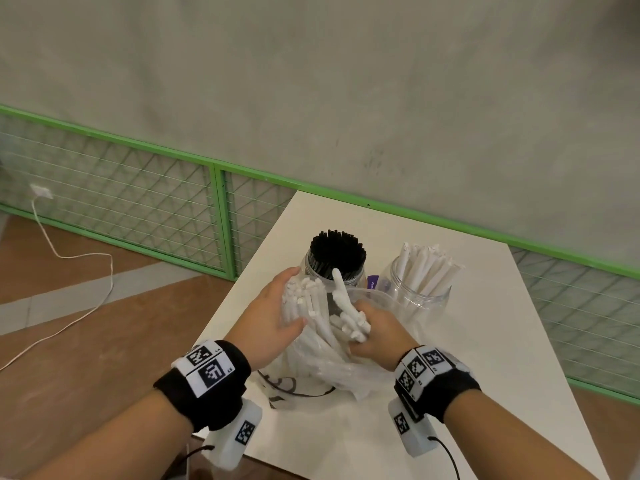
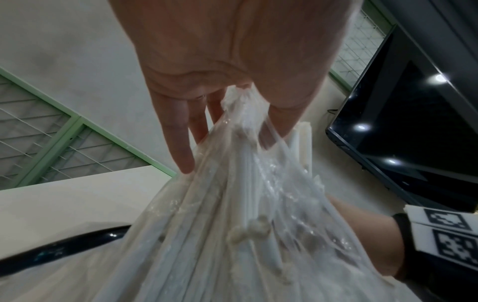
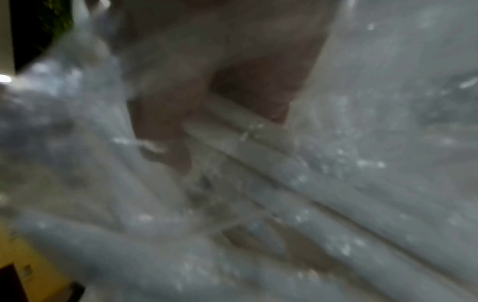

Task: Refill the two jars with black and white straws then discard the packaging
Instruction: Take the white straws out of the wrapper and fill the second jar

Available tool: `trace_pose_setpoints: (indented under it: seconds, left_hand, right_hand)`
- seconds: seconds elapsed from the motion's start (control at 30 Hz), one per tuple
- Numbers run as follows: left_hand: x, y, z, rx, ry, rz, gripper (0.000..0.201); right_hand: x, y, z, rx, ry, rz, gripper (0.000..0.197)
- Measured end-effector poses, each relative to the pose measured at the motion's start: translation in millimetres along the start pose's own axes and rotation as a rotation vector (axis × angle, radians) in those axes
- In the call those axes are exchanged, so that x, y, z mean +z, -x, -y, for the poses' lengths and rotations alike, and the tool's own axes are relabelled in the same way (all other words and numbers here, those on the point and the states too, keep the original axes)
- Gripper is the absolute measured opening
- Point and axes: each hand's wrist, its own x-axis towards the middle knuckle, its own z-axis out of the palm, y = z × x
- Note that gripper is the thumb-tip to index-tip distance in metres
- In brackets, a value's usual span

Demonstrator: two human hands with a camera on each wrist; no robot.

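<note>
Overhead, the left hand [image 1: 273, 315] pinches the clear bag [image 1: 311, 368] of white straws [image 1: 317, 317] on the bench [image 1: 485, 341], before both jars – the right hand [image 1: 375, 336] curls around a bundle. Only the left wrist view shows fingers [image 2: 178, 130] gripping film; label unreadable.

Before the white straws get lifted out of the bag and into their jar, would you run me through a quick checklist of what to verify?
1. Right hand grips a bunch of white straws: ok.
2. Left hand steadies the plastic bag: ok; its fingers hold the film in the left wrist view.
3. White-straw jar upright, mouth open, with room: ok, only partly filled.
4. Black-straw jar already full: ok, packed.
5. Bunch free of the bag film: cannot tell; the right wrist view is blurred.
6. One straw sticks out above the bunch: not ok, it may slip.
</note>
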Motion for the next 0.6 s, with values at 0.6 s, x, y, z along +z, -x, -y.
trace_pose_setpoints:
  seconds: [0.6]
  left_hand:
    - [-1,-12,-1,-0.037,-0.029,-0.012,0.069]
  right_hand:
    - [-51,15,15,-0.077,-0.865,-0.606,0.019]
